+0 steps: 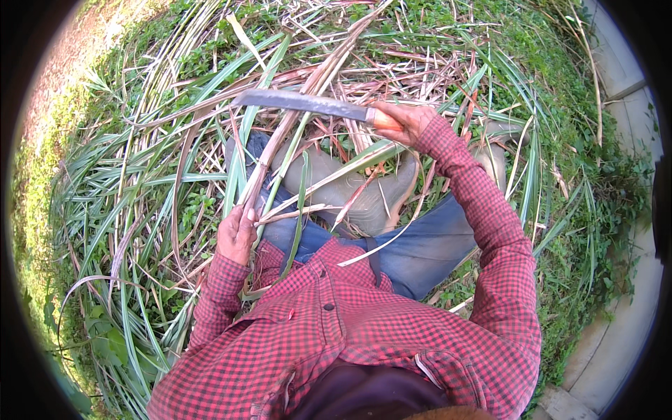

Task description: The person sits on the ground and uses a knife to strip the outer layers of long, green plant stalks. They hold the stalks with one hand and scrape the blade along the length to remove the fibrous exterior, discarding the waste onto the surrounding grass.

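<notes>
My left hand (236, 236) is closed around the near end of a bundle of long dry reddish-brown stalks (274, 148), which slants up and away to the right. In my right hand (413, 122) is a machete (308, 103), gripped by its orange handle. Its long grey blade points left and lies across the stalks in this view; whether it touches them I cannot tell. A few green leaf blades (303, 185) and pale strips lie over my lap beside the bundle.
My legs in blue trousers (437, 241) are folded, with muddy rubber boots (378, 196) below the blade. Cut stalks and long leaves (133, 196) litter the grass on the left and ahead. A pale concrete edge (616, 329) runs down the right.
</notes>
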